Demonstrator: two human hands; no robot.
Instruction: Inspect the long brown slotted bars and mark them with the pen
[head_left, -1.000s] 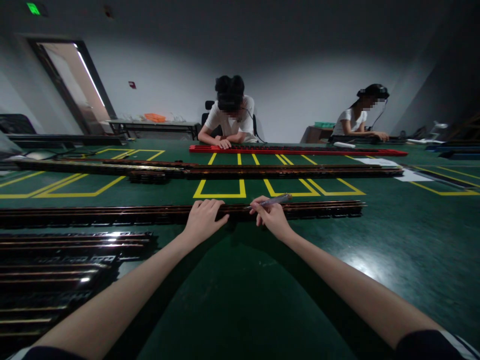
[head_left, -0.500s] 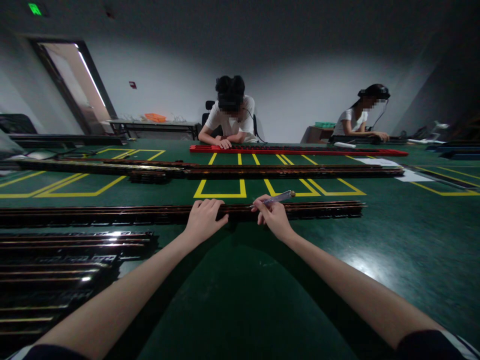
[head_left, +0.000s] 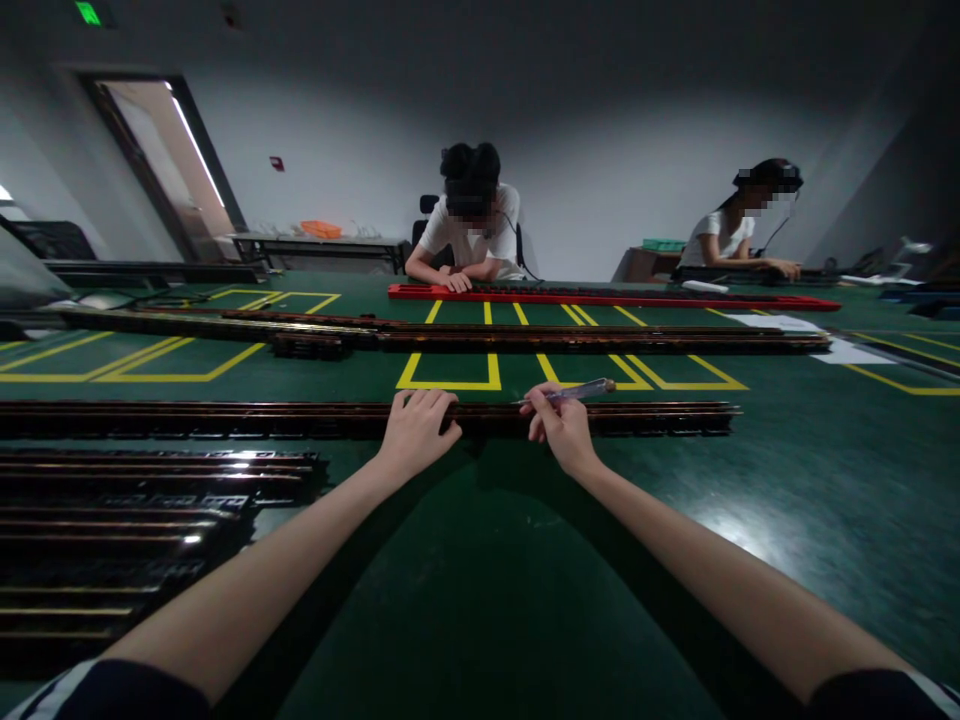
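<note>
A long, dark, glossy rail (head_left: 660, 417) with thin copper-coloured lines runs across the green table in front of me. My left hand (head_left: 418, 432) lies over it, fingers bent across the far edge and thumb on the near side. To the right, my right hand (head_left: 564, 432) pinches a slim screwdriver-like tool (head_left: 586, 390) with a clear handle and a brownish end. Its thin tip points left, just above the rail; whether it touches is too small to tell.
More dark rails (head_left: 150, 466) are stacked at the left near me. Beyond yellow tape outlines (head_left: 450, 385) lies another row of rails (head_left: 600, 340), then a red bar (head_left: 795, 304). One person (head_left: 472, 225) leans over the far side; another person (head_left: 742, 235) sits at the right.
The view has shifted slightly, moving the scene a little to the right. My right hand and its tool have moved slightly right along the rail. My left hand stays on the rail.
</note>
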